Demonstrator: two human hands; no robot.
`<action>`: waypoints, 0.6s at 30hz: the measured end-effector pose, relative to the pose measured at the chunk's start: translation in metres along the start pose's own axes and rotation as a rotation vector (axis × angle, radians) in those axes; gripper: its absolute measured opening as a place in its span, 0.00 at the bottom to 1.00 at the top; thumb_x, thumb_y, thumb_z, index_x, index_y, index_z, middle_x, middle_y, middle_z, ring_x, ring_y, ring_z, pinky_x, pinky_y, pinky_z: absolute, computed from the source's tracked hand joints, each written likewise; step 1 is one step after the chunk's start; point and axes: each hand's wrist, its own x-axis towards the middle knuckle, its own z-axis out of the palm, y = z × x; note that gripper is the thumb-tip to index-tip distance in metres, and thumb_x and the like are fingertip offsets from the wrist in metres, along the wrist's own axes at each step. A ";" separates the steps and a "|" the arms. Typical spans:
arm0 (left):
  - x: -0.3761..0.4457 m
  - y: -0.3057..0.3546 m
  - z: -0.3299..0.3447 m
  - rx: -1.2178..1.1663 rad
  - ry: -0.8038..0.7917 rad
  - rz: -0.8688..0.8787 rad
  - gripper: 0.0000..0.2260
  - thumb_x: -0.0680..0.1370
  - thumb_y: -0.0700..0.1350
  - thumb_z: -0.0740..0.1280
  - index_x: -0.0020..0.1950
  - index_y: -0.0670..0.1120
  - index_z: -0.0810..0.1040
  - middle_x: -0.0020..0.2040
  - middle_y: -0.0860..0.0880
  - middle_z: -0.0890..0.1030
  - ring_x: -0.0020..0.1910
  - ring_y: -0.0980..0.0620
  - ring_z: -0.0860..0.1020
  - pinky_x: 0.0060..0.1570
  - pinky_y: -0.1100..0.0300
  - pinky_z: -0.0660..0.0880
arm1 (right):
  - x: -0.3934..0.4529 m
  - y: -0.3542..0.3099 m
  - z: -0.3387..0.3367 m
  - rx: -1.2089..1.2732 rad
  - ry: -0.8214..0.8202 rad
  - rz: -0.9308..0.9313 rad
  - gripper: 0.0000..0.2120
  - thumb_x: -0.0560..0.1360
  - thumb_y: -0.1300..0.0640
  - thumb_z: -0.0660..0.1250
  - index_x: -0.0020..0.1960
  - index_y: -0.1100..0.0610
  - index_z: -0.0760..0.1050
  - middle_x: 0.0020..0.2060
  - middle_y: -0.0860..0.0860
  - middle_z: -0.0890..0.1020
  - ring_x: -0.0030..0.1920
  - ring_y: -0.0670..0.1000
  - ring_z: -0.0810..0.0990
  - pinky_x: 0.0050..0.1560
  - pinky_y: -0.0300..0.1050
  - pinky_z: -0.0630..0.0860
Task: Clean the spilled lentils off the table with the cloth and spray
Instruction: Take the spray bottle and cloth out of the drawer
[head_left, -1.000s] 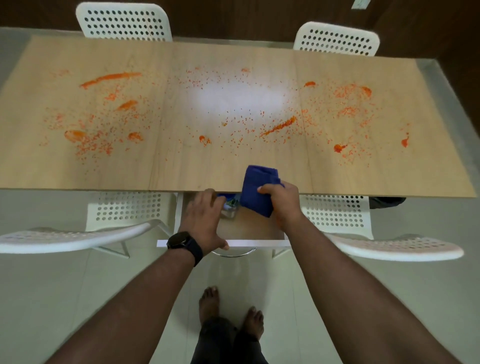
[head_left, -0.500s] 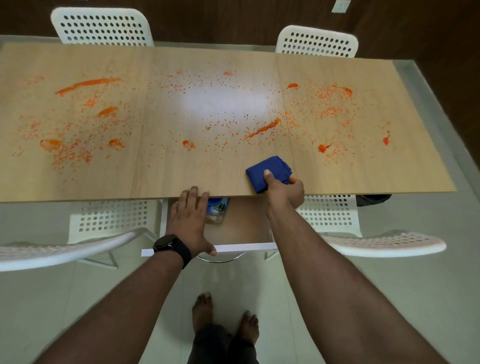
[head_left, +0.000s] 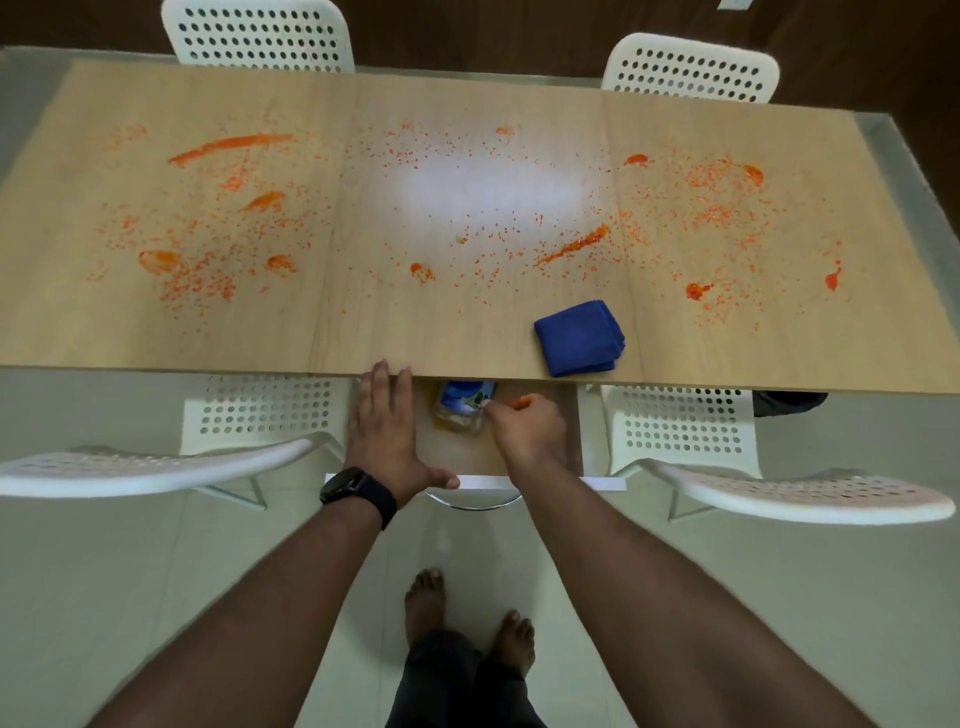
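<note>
Orange lentils (head_left: 208, 270) lie scattered and smeared across the long wooden table (head_left: 363, 332), with thicker patches on the left, in the middle (head_left: 574, 247) and on the right (head_left: 722, 182). A folded blue cloth (head_left: 579, 338) rests on the table near the front edge, with no hand on it. Below that edge a drawer (head_left: 561, 447) is pulled out. A spray bottle (head_left: 462, 410) with a blue label lies in it. My right hand (head_left: 527, 428) is inside the drawer, its fingers curled on the bottle's orange-tipped head. My left hand (head_left: 387, 431) lies flat on the drawer's left side, fingers spread.
White perforated chairs stand at the far side (head_left: 260, 31) (head_left: 691, 67) and at the near side (head_left: 156, 467) (head_left: 779, 493), flanking the drawer. My bare feet (head_left: 467, 618) are on the pale floor. A dark object (head_left: 789, 402) sits under the table's right part.
My right hand set the blue cloth on the table, let go of it and went down into the drawer to the spray bottle. My left hand stayed on the drawer.
</note>
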 end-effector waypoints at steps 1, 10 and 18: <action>0.001 0.000 0.001 0.007 0.001 0.006 0.73 0.55 0.70 0.82 0.84 0.49 0.39 0.84 0.46 0.35 0.83 0.44 0.36 0.82 0.43 0.50 | 0.005 -0.001 0.008 -0.037 -0.035 0.002 0.14 0.72 0.48 0.78 0.50 0.55 0.82 0.43 0.50 0.84 0.43 0.50 0.82 0.36 0.39 0.71; 0.002 -0.015 0.021 0.002 0.042 0.036 0.75 0.56 0.73 0.80 0.83 0.48 0.32 0.83 0.46 0.30 0.82 0.44 0.32 0.81 0.43 0.44 | 0.041 -0.008 0.075 -0.044 -0.155 0.097 0.26 0.68 0.45 0.80 0.61 0.54 0.79 0.57 0.53 0.84 0.57 0.56 0.84 0.55 0.44 0.80; -0.014 -0.023 0.024 -0.019 -0.021 0.018 0.78 0.54 0.74 0.80 0.81 0.48 0.26 0.80 0.45 0.24 0.80 0.43 0.27 0.81 0.42 0.42 | 0.028 0.005 0.047 -0.086 -0.321 0.297 0.31 0.49 0.58 0.85 0.50 0.59 0.82 0.43 0.58 0.86 0.38 0.58 0.87 0.38 0.57 0.86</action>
